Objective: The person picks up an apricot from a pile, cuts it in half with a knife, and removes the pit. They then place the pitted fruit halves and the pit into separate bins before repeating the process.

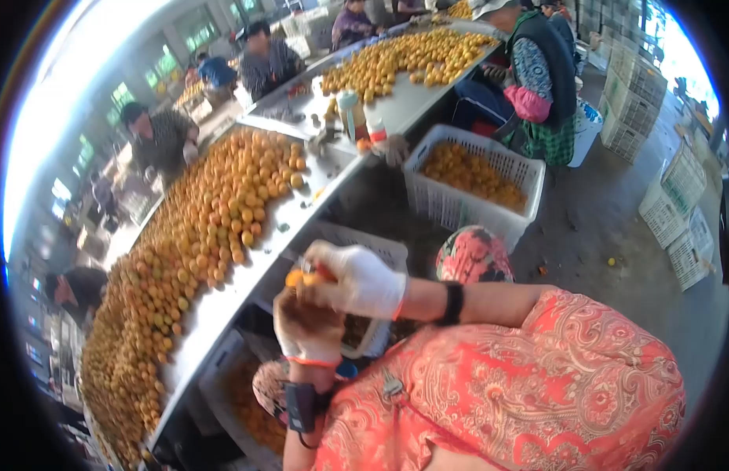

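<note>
My two hands, in white work gloves with stained fingers, meet close together in front of my lap. My right hand, with a black band at its wrist, is closed at the upper right. Just below it my left hand is closed too, a dark device strapped to its wrist. Orange flesh of an apricot shows between their fingertips, partly hidden. Motion blur hides the finger detail. Beyond my hands, a large heap of apricots covers the metal table.
Under the hands stands a white crate; another crate with orange fruit is at lower left. A fruit-filled crate sits to the right, near a seated co-worker. Bottles stand on the table. Crates are stacked far right.
</note>
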A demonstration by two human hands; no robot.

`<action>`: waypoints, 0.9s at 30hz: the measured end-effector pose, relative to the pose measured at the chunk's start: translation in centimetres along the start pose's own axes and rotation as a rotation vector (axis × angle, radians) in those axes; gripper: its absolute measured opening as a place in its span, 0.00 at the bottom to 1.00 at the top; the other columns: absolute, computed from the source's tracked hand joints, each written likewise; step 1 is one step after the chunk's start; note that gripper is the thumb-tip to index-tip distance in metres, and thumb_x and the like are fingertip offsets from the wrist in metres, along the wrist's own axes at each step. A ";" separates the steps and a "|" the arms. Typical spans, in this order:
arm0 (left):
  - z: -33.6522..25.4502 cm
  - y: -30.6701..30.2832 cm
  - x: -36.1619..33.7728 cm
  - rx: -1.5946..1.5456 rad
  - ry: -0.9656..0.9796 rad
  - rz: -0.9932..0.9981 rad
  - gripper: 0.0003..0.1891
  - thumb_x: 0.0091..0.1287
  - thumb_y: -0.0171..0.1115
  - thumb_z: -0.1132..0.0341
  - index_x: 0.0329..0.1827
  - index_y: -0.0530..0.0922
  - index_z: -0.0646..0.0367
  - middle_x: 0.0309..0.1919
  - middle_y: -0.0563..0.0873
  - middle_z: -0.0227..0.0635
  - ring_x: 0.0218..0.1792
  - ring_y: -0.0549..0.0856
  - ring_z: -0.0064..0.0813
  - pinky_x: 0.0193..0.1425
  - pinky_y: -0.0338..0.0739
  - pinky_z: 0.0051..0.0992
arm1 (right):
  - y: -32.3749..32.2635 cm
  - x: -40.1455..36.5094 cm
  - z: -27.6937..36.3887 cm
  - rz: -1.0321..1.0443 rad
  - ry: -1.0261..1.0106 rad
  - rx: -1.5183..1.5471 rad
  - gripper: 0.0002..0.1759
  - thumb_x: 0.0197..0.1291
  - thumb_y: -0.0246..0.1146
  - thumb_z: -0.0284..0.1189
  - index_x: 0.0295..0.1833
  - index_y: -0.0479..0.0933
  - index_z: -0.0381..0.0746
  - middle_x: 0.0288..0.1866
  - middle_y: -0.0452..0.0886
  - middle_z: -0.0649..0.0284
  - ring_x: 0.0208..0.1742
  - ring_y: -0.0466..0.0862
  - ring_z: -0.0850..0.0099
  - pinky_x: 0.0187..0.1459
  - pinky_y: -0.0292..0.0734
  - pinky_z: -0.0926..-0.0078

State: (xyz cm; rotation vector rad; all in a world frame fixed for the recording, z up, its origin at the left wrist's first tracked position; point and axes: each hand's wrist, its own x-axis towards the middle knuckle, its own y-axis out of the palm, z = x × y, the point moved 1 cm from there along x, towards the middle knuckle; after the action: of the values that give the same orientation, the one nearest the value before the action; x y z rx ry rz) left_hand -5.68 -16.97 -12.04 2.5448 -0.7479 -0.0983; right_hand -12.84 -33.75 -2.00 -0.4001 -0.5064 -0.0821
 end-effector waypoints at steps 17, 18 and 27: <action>-5.3 11.6 -4.1 -0.430 -0.397 -0.091 0.21 0.76 0.52 0.44 0.51 0.75 0.53 0.31 0.80 0.35 0.23 0.78 0.26 0.21 0.71 0.18 | -2.8 2.0 4.0 -0.278 0.161 1.062 0.13 0.68 0.66 0.35 0.33 0.76 0.40 0.22 0.74 0.71 0.14 0.69 0.82 0.15 0.61 0.81; -5.5 12.4 -4.2 -0.449 -0.436 -0.197 0.21 0.76 0.52 0.44 0.51 0.75 0.53 0.31 0.80 0.35 0.23 0.79 0.26 0.21 0.71 0.19 | -2.7 2.1 4.1 -0.286 0.168 1.095 0.12 0.69 0.66 0.35 0.35 0.75 0.40 0.22 0.75 0.71 0.15 0.69 0.83 0.15 0.61 0.82; -4.9 12.5 -3.9 -0.469 -0.463 -0.338 0.19 0.76 0.56 0.49 0.51 0.73 0.57 0.38 0.83 0.39 0.34 0.86 0.31 0.33 0.85 0.22 | -2.2 2.4 3.3 -0.307 0.301 1.080 0.15 0.71 0.63 0.37 0.32 0.73 0.42 0.18 0.69 0.70 0.14 0.66 0.81 0.16 0.58 0.81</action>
State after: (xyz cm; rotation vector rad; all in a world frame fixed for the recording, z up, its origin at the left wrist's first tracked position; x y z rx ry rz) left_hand -14.13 -22.01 -2.10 2.1782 -0.3786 -0.8887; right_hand -12.60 -34.38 2.55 0.7415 -0.2507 -0.1478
